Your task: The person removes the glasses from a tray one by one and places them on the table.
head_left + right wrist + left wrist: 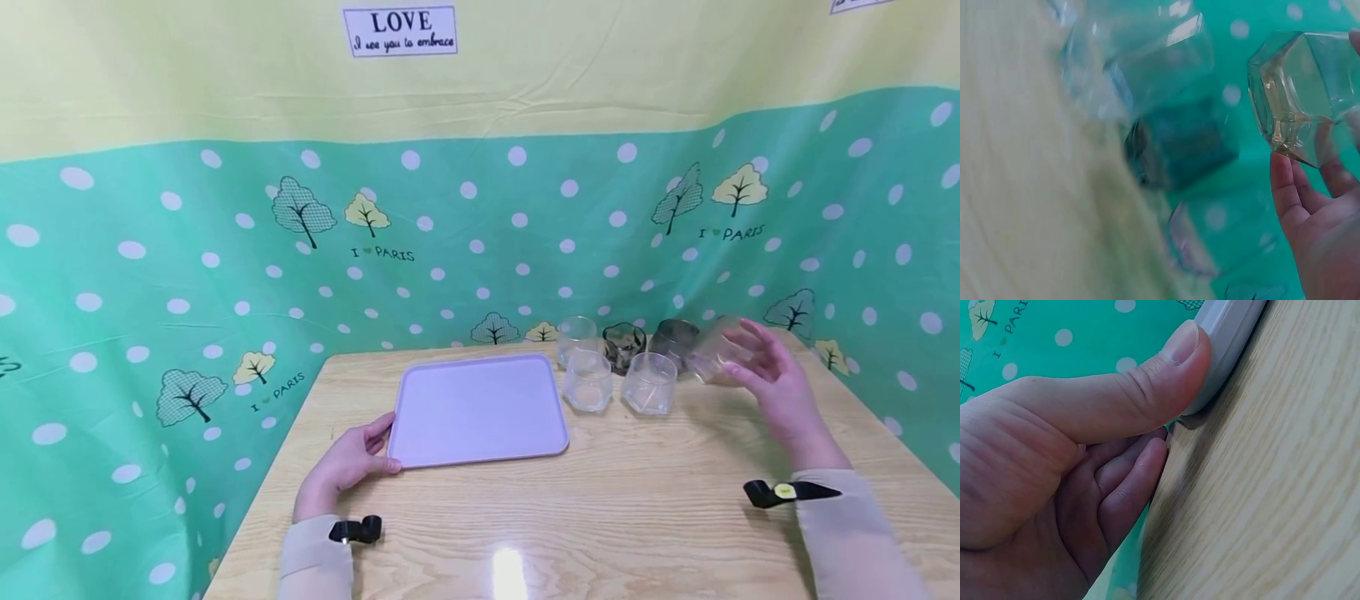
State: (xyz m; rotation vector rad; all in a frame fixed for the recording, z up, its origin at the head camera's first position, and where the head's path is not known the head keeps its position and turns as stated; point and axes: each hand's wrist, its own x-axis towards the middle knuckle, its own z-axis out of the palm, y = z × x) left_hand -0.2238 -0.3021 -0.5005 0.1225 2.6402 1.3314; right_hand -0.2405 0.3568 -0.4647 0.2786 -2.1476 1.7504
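Note:
A lilac rectangular tray lies on the wooden table. My left hand grips its near left corner, thumb against the rim and other fingers along the left side. At the right, my right hand holds a faintly amber, faceted drinking glass tilted above the table, fingertips around it. Close by stand clear glasses, one at the front, another beside it and one behind. Two dark glasses, one patterned and one smoky grey, stand in the back row.
A pale wooden table carries everything. Behind it and at both sides hangs a green dotted cloth with printed trees. In the right wrist view, another transparent glass stands beyond the dark one.

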